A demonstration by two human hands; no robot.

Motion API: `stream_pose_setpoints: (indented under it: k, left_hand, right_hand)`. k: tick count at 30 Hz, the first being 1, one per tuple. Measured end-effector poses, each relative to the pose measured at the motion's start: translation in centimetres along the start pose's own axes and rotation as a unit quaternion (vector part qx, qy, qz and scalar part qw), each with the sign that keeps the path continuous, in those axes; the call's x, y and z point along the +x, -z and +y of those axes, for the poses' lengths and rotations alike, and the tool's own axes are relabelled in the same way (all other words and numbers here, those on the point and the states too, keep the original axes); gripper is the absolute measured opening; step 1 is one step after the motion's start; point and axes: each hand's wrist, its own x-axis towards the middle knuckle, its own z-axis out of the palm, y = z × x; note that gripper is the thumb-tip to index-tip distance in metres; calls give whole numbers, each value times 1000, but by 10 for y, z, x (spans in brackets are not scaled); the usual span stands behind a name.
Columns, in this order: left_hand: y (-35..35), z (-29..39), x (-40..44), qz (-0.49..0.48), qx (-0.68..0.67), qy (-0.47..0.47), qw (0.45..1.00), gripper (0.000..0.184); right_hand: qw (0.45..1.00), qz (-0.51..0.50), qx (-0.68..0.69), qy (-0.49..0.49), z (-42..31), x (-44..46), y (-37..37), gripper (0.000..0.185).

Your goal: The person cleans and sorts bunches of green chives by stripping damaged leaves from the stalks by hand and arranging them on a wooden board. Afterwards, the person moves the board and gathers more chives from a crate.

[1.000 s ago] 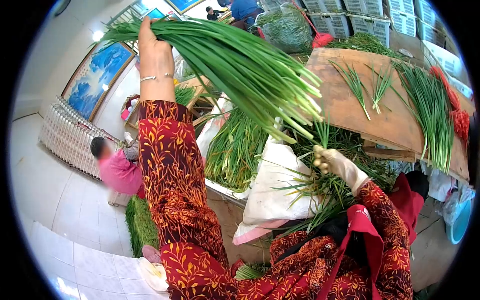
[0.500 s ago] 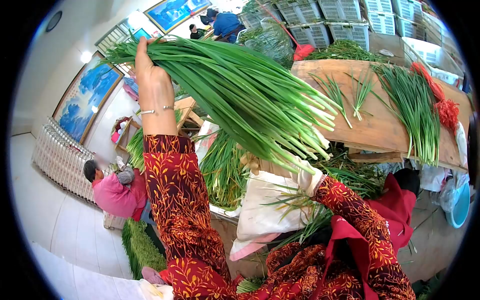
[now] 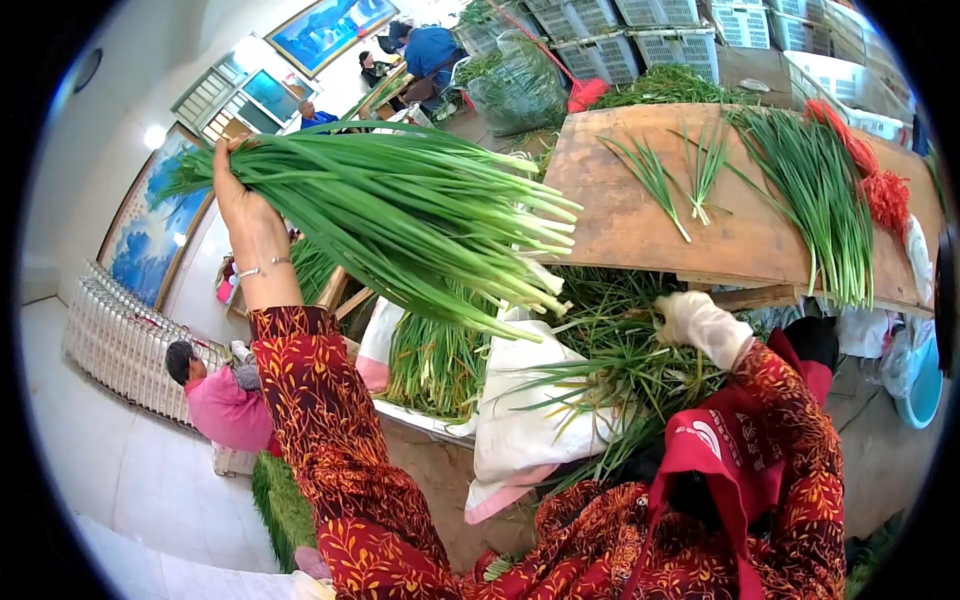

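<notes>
My left hand [image 3: 245, 205], bare with a thin bracelet at the wrist, is closed around the leafy end of a big bunch of garlic chives [image 3: 390, 205]. The pale stem ends fan out to the right, in the air in front of the wooden board. My right hand [image 3: 705, 325], in a white glove, is apart from the bunch, over a heap of loose green leaves [image 3: 640, 370]. Its fingers are curled in towards the leaves; what they hold, if anything, I cannot make out. Below the bunch, a white sack [image 3: 520, 420] lies partly under the leaves.
On the wooden board [image 3: 600, 200] lie two small chive sprigs [image 3: 655, 185], a larger chive bunch [image 3: 820, 200] and red ties [image 3: 885, 195]. More chives [image 3: 435, 360] lie beyond the sack. A person in pink [image 3: 230, 405] sits at left; stacked crates [image 3: 675, 50] stand behind.
My right hand has left the stem ends and moved right, over the loose leaves. My left hand and the chives have shifted left and slightly down in view.
</notes>
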Motion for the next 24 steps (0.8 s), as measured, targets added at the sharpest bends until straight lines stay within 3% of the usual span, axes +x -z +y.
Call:
stream_pose_setpoints:
  k: [1, 3, 4, 5, 6, 8, 11, 14, 15, 16, 17, 18, 20, 21, 24]
  left_hand:
    - [-10, -12, -13, 28, 67, -59, 996, 24]
    - [-27, -30, -33, 49, 171, -129, 976, 27]
    - [-12, -25, -23, -14, 125, -107, 986, 26]
    - [-20, -37, -37, 0, 150, -126, 981, 25]
    - [-31, -47, -49, 10, 174, -154, 972, 24]
    - [-15, -44, -38, -46, 86, -138, 986, 23]
    - [8, -29, -21, -102, 26, -126, 987, 21]
    - [28, -24, -19, -103, 37, -133, 985, 23]
    - [27, -23, -22, -95, 45, -138, 985, 24]
    - [30, -22, -24, -86, 53, -144, 984, 24]
    - [41, -17, -17, -119, 35, -127, 984, 27]
    - [39, -18, -21, -79, 60, -146, 984, 27]
    - [29, -26, -34, 0, 109, -179, 978, 28]
    - [31, -27, -33, 6, 115, -195, 974, 29]
    - [32, -31, -35, 62, 123, -195, 971, 27]
  right_hand:
    - [984, 129, 96, 77, -2, -18, 11, 53]
    - [925, 188, 289, 158, -21, -22, 32, 57]
    - [895, 154, 377, 180, -36, -26, 47, 59]
    - [777, 53, 581, 237, -50, -25, 47, 61]
    - [725, 17, 636, 264, -63, -9, 52, 61]
    - [606, -29, 711, 356, -84, 26, 48, 59]
    - [535, -37, 758, 371, -116, 20, 58, 45]
    - [600, -74, 671, 428, -114, 4, 51, 28]
    - [577, -124, 714, 376, -110, -3, 48, 22]
    - [601, -127, 709, 348, -106, -9, 45, 22]
    - [687, -92, 659, 293, -103, -18, 44, 24]
    - [764, -53, 598, 236, -100, -27, 44, 25]
    - [819, -23, 543, 187, -79, -18, 19, 32]
    - [801, 7, 580, 150, -81, -14, 16, 34]
    - [648, -3, 721, 247, -79, -24, 29, 42]
